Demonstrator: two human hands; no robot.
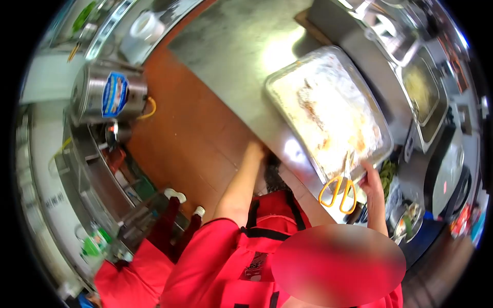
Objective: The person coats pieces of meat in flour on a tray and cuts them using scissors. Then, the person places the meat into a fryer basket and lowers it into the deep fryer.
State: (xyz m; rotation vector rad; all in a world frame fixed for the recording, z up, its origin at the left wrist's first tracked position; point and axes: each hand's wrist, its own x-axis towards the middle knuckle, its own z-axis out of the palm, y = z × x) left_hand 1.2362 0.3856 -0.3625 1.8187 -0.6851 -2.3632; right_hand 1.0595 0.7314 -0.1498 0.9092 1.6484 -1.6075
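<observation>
A large rectangular metal tray (385,134) sits on the steel counter, holding pale, whitish food (328,102) with browned patches. A pair of scissors (336,197) with orange handles lies over the tray's near end, blades on the food and handles past the rim. My right hand (372,182) is closed around the tray's near right corner, beside the scissors. Down by the counter's left edge is my left hand (255,151), away from the tray; its fingers are blurred and partly hidden.
The steel counter (226,56) reaches away to the upper left. A big metal pot (95,95) with a blue label stands across the reddish floor (174,133). Another person (138,272) in red is at the lower left. A pan of shredded food (418,90) and a black-rimmed lid (447,164) are at right.
</observation>
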